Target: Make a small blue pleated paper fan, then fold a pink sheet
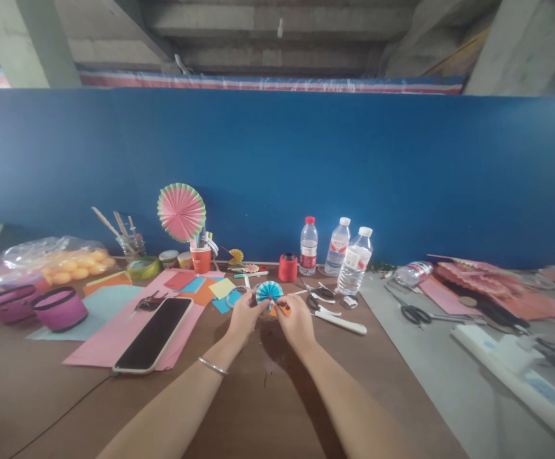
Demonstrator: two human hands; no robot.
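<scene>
A small blue and white folded paper fan is held up over the brown table. My left hand pinches its left lower edge, fingers closed. My right hand pinches the fan's lower right, and an orange bit shows at its fingertips; I cannot make out what that bit is. A silver bangle circles my left wrist.
A phone lies on pink paper to the left, with coloured paper squares behind. A big pink fan stands in an orange cup. Red thread spool, three water bottles, scissors and a white cutter sit right. Purple baskets far left.
</scene>
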